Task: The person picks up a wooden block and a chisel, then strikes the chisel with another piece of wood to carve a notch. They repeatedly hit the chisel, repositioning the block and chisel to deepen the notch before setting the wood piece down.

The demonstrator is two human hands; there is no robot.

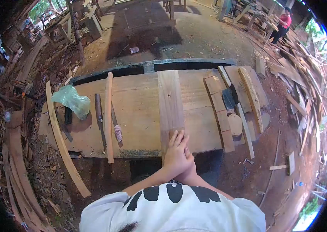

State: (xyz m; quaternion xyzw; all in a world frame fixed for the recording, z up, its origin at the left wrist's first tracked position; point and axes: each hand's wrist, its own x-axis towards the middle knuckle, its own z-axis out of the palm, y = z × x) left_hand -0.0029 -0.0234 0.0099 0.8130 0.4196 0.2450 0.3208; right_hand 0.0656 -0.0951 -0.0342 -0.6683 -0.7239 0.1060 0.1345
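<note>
A pale wooden board [169,91] lies lengthwise on the worktable, running from its far edge to my body. My left hand [177,156] rests over the near end of this board, its fingers stretched out and slightly apart. Under it, and showing at its right side, is my right hand [189,168]; most of its fingers are covered. A thin brownish edge crosses the board just past my fingertips. Whether something flat sits beneath my hands, I cannot make out.
On the worktable [136,112], a green plastic bag [72,101], chisel-like tools [98,110] and a wood strip [109,116] lie left. Wooden strips [219,112] and a round wooden piece [235,124] lie right. A person [283,25] stands far right by piled planks [298,73].
</note>
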